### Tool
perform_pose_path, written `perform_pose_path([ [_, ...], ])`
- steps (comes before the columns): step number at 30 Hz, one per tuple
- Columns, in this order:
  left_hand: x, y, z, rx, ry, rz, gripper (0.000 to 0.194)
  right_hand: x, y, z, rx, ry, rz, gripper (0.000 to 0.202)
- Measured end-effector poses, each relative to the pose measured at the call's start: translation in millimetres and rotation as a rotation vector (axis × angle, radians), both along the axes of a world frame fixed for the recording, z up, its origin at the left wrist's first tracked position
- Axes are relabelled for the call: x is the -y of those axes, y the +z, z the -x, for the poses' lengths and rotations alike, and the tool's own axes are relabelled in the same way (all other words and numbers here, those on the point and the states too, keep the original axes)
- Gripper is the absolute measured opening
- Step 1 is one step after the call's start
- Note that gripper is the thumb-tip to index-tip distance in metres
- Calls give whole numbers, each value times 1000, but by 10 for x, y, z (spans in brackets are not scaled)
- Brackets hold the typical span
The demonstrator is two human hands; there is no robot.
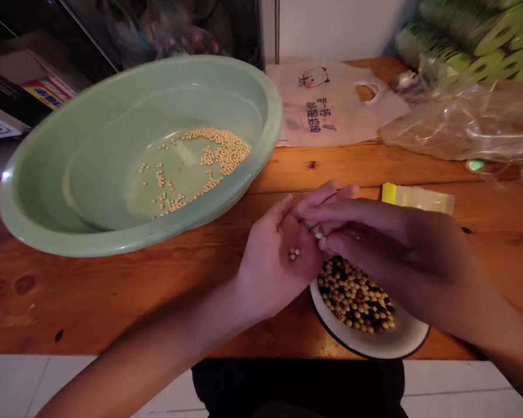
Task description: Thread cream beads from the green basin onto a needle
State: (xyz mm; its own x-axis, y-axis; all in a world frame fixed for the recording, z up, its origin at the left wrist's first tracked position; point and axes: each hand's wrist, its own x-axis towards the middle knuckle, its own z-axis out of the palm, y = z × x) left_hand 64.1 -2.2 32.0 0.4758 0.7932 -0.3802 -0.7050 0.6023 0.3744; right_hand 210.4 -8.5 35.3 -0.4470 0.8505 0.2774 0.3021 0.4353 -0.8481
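My left hand (272,255) is turned palm up with its fingers stretched out, and a few pale soybeans (293,253) rest loose on the palm. Over its fingers, my right hand (401,249) has thumb and forefinger pinched together on a soybean (319,235). Partly beneath my right hand stands a white bowl (401,342) with a dark rim. Mixed beans (357,293), yellow, black and a few reddish ones, fill part of it. To the left, a large green basin (108,191) sits tilted, with many pale soybeans (226,152) scattered across its bottom.
Behind my hands, a printed plastic bag (335,113) lies flat on the wooden table (157,290). Clear plastic wrapping (470,122) and green-ended rolls (492,52) fill the back right. A small yellow-edged packet (422,198) lies behind my right hand. Boxes (35,81) stand far left.
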Motion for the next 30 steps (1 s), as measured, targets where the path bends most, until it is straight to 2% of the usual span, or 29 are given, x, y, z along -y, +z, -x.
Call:
perform_pose_path([
  [3,-6,6,-9,-17,17,23,43,-40,10,-35,-338,87,432,26],
  [5,-12,4,-12,4,36,35,44,-70,3,-45,-517,152,619,26],
  [9,-27,-14,-22,73,64,75,45,-120,10,-28,-739,193,834,21],
  [13,-22,-29,-36,103,84,78,42,-142,56,-8,-873,190,979,21],
  [17,-23,-34,-45,83,96,88,42,-131,84,16,-908,175,996,15],
  [21,-27,-28,-41,60,93,88,40,-110,97,10,-859,162,928,15],
  [23,-19,-19,-32,52,85,73,37,-115,107,-34,-743,254,858,13],
  [26,1,-5,-6,29,46,43,41,-164,115,-138,-430,436,728,10],
  [30,11,-5,22,5,-2,-20,48,-266,94,-244,-159,559,585,12],
])
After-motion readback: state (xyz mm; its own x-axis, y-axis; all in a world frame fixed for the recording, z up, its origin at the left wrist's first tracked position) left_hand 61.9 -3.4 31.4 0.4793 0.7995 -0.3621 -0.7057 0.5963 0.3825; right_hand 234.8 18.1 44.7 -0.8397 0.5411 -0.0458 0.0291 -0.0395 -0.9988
